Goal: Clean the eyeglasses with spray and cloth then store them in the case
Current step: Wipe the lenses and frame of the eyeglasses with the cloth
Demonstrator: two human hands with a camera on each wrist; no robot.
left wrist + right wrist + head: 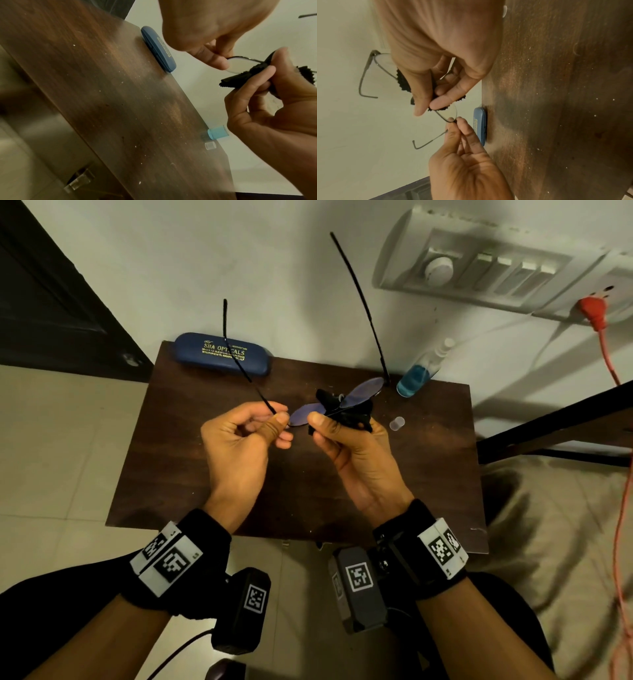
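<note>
Thin black-framed eyeglasses (364, 390) are held above the dark wooden table (205, 474), temples pointing up and away. My left hand (278, 415) pinches the frame's outer corner beside the left lens. My right hand (325, 419) pinches a black cloth (346, 412) around that lens near the bridge. In the right wrist view the cloth (403, 81) wraps the lens (450, 112) under my thumb. In the left wrist view the cloth (240, 78) sits between my right fingers. The blue case (221, 354) lies shut at the table's back left. The spray bottle (419, 371) with blue liquid stands back right.
A small clear cap (397, 423) sits on the table right of my hands. A switch panel with a red plug (594, 313) and orange cable hangs on the wall at right. A dark door stands at left, a black frame and bedding at right.
</note>
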